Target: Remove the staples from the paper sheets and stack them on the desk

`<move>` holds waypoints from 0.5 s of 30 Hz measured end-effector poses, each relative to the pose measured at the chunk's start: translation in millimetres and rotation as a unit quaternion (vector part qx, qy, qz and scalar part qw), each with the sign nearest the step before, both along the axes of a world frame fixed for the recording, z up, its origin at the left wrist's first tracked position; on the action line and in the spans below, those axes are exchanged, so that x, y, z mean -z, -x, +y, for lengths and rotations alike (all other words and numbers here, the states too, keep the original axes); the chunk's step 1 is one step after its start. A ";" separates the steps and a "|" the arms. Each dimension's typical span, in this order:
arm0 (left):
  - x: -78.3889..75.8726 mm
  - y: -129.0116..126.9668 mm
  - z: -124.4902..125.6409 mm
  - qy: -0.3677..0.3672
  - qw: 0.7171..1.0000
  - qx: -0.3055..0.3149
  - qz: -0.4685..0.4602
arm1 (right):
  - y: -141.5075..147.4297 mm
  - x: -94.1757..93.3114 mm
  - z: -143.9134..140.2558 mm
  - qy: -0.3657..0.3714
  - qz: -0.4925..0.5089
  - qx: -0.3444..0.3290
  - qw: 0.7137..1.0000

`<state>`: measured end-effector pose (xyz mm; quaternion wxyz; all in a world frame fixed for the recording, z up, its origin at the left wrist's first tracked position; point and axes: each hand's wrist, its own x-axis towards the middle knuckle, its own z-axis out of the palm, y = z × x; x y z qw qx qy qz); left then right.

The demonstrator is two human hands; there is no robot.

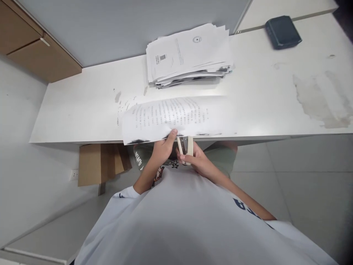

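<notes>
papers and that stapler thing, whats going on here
A person at a white desk holds a printed sheet set at its near edge with the left hand. The right hand grips a cream stapler at that edge. A stack of papers lies farther back.

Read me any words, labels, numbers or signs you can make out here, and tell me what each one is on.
Nothing can be quoted with confidence.
Printed sheet held by the left hand: lines of text, too small and blurred to read.
Top page of the paper stack: a round emblem, a square code and text, all too small.
Shirt sleeve: dark letters, partly cut off, unreadable.
Stapler in the right hand: no marking visible.
</notes>
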<state>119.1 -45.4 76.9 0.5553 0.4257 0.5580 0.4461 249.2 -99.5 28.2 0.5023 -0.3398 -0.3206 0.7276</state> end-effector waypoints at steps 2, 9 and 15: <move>0.9 -0.7 -4.4 0.006 1.000 0.016 0.019 | 0.2 2.5 -1.2 -0.006 -0.023 0.009 1.000; 6.3 -0.4 -10.3 0.015 0.999 -0.038 0.011 | 1.2 9.4 -4.4 -0.004 -0.073 0.012 0.997; -1.2 5.0 -13.9 0.049 0.997 0.026 0.052 | 2.3 9.0 -4.4 -0.038 -0.037 0.022 0.998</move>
